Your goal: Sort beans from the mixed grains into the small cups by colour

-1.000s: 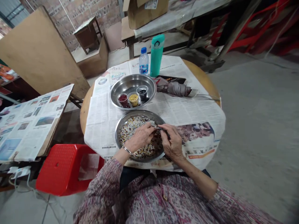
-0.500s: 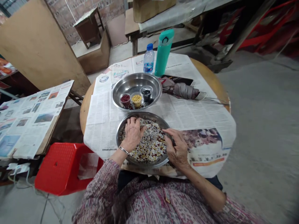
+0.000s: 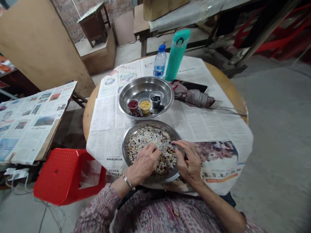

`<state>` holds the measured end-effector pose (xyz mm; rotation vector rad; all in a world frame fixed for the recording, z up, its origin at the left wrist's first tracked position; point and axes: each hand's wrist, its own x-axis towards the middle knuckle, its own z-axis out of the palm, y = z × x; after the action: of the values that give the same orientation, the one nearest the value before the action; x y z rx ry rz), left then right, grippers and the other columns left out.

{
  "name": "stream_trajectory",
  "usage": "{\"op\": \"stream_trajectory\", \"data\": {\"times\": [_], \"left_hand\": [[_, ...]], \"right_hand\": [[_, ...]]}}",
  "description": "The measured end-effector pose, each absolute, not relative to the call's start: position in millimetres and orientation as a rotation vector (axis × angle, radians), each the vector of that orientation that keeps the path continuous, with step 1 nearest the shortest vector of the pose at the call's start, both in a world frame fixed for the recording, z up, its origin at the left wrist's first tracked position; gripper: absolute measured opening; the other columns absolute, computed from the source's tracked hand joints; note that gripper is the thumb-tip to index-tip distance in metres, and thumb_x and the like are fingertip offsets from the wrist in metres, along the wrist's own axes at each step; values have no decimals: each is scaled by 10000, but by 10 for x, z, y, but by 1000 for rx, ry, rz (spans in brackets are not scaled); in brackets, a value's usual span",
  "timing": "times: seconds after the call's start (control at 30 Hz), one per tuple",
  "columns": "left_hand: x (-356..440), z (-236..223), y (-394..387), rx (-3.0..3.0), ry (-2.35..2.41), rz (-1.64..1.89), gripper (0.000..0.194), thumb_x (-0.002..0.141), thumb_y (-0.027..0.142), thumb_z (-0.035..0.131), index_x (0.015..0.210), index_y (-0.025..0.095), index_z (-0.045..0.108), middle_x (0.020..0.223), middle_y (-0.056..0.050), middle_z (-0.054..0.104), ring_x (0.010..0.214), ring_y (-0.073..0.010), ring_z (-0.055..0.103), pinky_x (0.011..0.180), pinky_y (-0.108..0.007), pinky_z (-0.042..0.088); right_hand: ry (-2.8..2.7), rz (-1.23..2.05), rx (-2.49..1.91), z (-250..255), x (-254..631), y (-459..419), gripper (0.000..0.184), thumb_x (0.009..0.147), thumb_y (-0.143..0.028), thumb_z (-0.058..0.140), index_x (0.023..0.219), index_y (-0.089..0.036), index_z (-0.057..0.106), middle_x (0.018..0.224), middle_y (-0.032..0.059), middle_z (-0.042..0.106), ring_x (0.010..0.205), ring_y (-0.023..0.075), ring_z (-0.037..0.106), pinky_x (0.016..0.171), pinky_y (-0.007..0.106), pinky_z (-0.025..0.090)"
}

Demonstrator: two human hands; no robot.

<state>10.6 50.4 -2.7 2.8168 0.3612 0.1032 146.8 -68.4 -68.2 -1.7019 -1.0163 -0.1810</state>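
A steel bowl [image 3: 124,152] holds a mix of white grains [image 3: 155,134] with dark red, yellow and black beans. Inside its near part, my left hand [image 3: 145,158] has its fingers curled down into the mix; the fingertips are hidden, so what they hold does not show. My right hand [image 3: 190,161] is at the bowl's right rim, with thumb and index finger over the edge. Behind stands a second steel bowl [image 3: 145,84] with three clear cups: red beans [image 3: 132,104], yellow beans [image 3: 145,105] and black beans [image 3: 156,98]. Some loose beans lie beside the cups.
Newspaper [image 3: 104,129] covers the round table. At the back stand a water bottle [image 3: 159,63] and a teal flask [image 3: 177,55]. A folded grey umbrella [image 3: 196,97] lies to the right by a dark flat object [image 3: 194,85]. A red stool [image 3: 57,173] is at the left.
My left hand went from beside my right hand to the bowl's far left, then back toward the near middle. The grains there are spread out more evenly. My right hand stays by the right rim.
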Motion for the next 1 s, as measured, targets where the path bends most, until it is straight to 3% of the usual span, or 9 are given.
{"op": "stream_trajectory", "data": {"times": [0.2,0.43,0.57,0.8,1.0], "left_hand": [[-376,-122,523,2768,619,528,161,962,134,477,1019,208,609,962,-56,628,897,-196,570,832,-368,515],[-653,-270,553,2592,574,870,151,926,135,501,991,221,607,856,-7,686,870,-175,608,1088,-492,378],[-664,-347,545,2577,619,876,152,927,159,439,850,203,562,771,-11,637,828,-173,586,1076,-491,402],[-672,-396,544,2536,647,902,162,948,190,476,803,213,544,802,-13,633,844,-168,586,1045,-455,450],[-683,-417,530,2487,644,1060,104,951,224,475,862,203,526,902,-58,612,962,-203,587,973,-446,503]], "right_hand": [[-1494,-317,-1952,-435,1520,-674,246,888,-192,550,1108,-244,648,1054,70,701,1014,266,594,944,469,402],[-1738,-297,-2058,-358,1593,-84,241,901,-186,495,1091,-185,643,1027,120,678,928,265,547,729,387,387],[-1798,-262,-2049,-399,1484,220,239,908,-203,498,1098,-156,635,985,143,659,902,274,524,705,388,368],[-2061,-78,-1796,-378,1096,337,167,957,-207,465,978,-183,629,961,106,642,935,250,522,816,380,398],[-2261,132,-1487,-310,956,239,257,914,-255,547,1146,-169,615,1102,118,627,996,254,510,832,397,418]]}}
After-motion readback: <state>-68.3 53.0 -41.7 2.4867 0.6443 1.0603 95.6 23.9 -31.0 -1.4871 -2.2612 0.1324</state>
